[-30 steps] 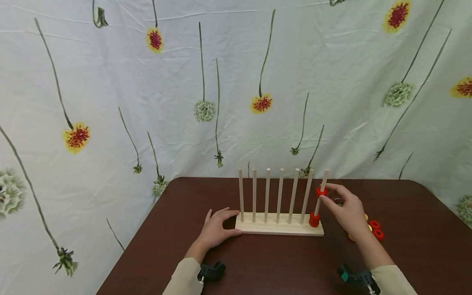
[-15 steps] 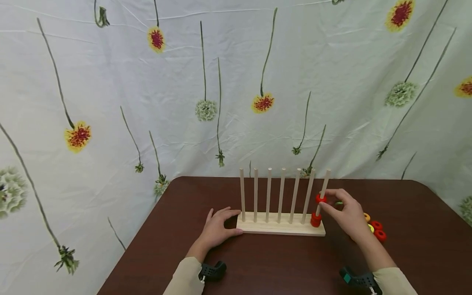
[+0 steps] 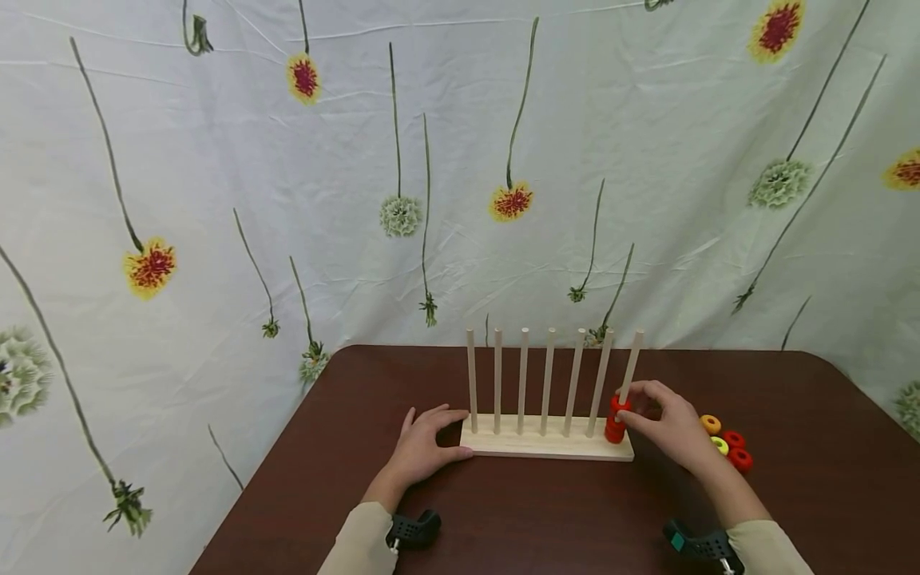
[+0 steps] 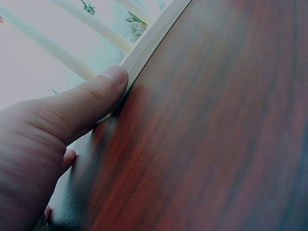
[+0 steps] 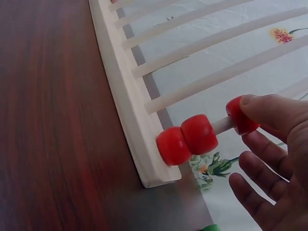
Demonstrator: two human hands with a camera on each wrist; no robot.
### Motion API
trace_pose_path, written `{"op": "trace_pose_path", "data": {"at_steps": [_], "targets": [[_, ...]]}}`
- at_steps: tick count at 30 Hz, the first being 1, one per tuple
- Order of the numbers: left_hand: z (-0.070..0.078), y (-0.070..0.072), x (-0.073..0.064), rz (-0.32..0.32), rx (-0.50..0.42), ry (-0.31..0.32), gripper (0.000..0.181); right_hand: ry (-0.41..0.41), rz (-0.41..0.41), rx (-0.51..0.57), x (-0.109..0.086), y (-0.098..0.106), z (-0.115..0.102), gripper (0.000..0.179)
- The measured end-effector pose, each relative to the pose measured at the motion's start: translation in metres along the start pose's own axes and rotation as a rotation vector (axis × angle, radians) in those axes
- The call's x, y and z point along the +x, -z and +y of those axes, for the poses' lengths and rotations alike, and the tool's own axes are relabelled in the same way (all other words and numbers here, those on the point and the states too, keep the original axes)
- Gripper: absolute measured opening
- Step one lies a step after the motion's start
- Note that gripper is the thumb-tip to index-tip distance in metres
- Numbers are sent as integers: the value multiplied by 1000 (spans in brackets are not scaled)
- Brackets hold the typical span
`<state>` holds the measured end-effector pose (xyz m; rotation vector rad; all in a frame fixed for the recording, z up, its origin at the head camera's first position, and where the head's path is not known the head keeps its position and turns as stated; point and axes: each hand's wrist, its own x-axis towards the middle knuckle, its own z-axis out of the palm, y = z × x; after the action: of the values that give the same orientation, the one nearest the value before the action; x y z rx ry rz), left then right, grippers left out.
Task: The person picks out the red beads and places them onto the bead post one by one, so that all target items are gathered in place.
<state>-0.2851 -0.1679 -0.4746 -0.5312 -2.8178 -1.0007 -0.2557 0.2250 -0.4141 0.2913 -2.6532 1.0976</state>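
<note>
A pale wooden peg board (image 3: 539,449) with several upright dowels stands on the dark table. My left hand (image 3: 419,455) holds its left end, the thumb (image 4: 106,86) lying along the front edge and the other fingers mostly hidden behind. On the rightmost dowel, two red beads (image 5: 180,140) sit stacked against the base. Higher on that same dowel, my right hand (image 3: 672,427) pinches a third red bead (image 5: 240,115) between thumb and forefinger. A short length of bare dowel shows between it and the stack in the right wrist view; the other right fingers are loosely bent.
Loose beads lie right of the board: an orange one (image 3: 711,424), a yellow one (image 3: 719,445) and two red ones (image 3: 740,459). Part of a green piece (image 5: 211,227) shows at the right wrist view's bottom edge. A flower-printed cloth (image 3: 460,239) hangs behind the table.
My right hand has slid the pinched red bead down the rightmost dowel, close to the two below. The orange and yellow loose beads show more fully. My left hand stays in place.
</note>
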Motion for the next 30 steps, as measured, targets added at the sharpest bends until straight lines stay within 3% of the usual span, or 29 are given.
{"op": "trace_pose_path", "data": {"at_steps": [10,30], "targets": [[0,-1,0,0,0,-1,63,-10,-77,-1,-1,-4,7,32],[1,0,-1,-9,7,10,63,-23,-103,30,3,-4,13,36]]}}
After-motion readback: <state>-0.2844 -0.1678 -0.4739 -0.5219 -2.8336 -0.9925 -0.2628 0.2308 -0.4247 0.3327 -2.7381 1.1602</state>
